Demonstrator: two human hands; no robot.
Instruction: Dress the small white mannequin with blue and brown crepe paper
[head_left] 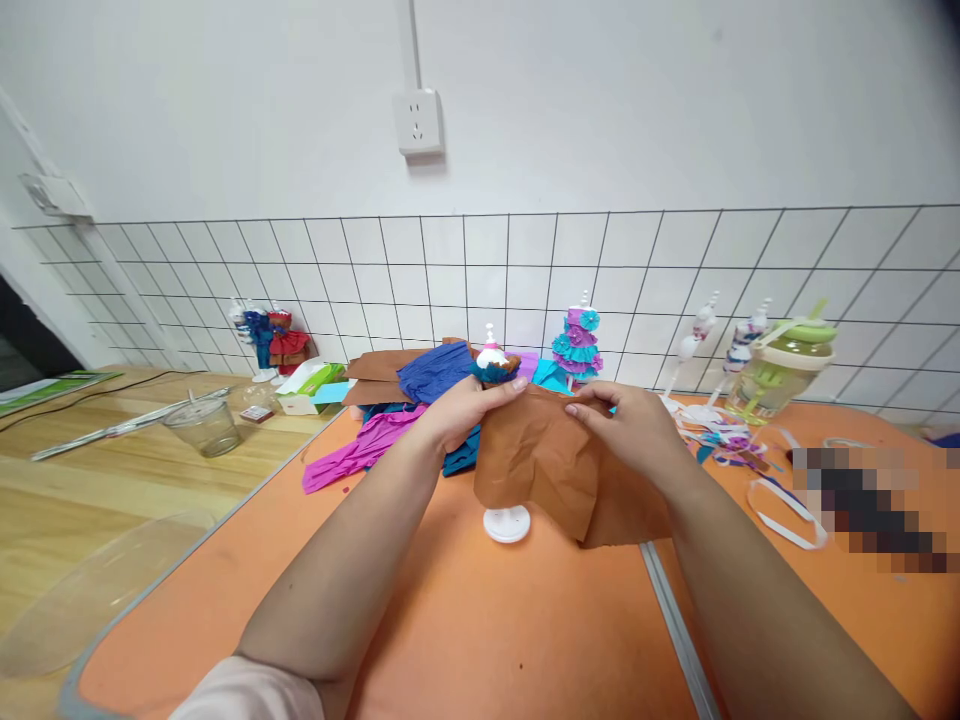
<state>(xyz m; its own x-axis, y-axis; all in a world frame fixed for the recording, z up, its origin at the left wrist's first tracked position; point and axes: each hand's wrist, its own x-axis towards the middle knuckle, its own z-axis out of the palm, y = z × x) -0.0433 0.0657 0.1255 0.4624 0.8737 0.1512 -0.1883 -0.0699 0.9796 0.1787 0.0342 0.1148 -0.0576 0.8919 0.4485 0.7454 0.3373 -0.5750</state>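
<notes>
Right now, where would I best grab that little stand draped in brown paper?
Probably by the white round base, coming in low from the near side: it is the only bare, rigid part showing under the brown paper. The left hand and right hand pinch the paper's top edge, and the crumpled sheet would likely just slip or tear.

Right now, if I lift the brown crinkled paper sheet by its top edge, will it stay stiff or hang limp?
Probably limp: the brown crinkled paper sheet drapes in folds below the left hand and right hand. It looks thin, so likely light and easily torn.
</notes>
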